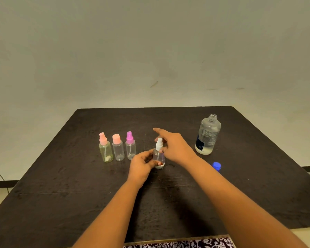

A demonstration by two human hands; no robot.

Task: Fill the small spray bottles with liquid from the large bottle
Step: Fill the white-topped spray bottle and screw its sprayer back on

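Observation:
A small clear spray bottle with a white sprayer (159, 153) stands at the middle of the dark table (168, 194). My left hand (141, 167) grips its body low down. My right hand (174, 145) is at the white sprayer top, its index finger stretched out straight past it. Left of them stand three small bottles in a row: a yellowish one with a pink sprayer (105, 148), a clear one with a peach cap (117, 147), a clear one with a magenta sprayer (130, 146). The large clear bottle (208, 135) stands uncapped at the right, with a little liquid at its bottom.
A blue cap (216, 165) lies on the table in front of the large bottle, just beyond my right forearm. A plain wall rises behind the table. A patterned cloth (179, 243) shows at the near edge.

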